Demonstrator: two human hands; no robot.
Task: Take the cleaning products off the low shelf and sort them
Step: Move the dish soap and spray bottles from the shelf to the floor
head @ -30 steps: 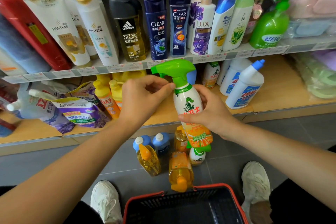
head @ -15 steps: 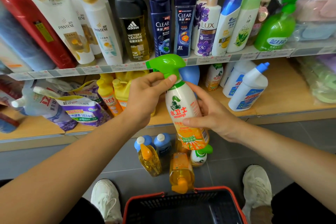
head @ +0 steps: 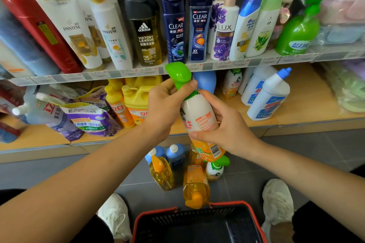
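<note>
The spray bottle is off the low shelf and held in the air in front of it, between both hands. Its long axis is tilted, with the green trigger head up, far and to the left and the base down, near and to the right. The left hand has its fingers curled round the neck just under the trigger. The right hand wraps the white body from the right, fingers on the far side and thumb across the label. The base hangs just above the sorted group on the floor. The right hand is nearer that end, so it looks best placed to lower the bottle while the left lets go of the neck. The floor group seems to hold six: two blue-capped bottles, one yellow pump bottle, one orange bottle lying flat with another half hidden behind it, and one small green-trigger spray, the likely mate for the one in hand. On the low shelf I count one more matching spray, one blue bottle, at least two white blue-capped bottles, one yellow jug, two slim yellow bottles and several refill pouches, their number unclear. One red-rimmed basket sits nearest, between the feet
</note>
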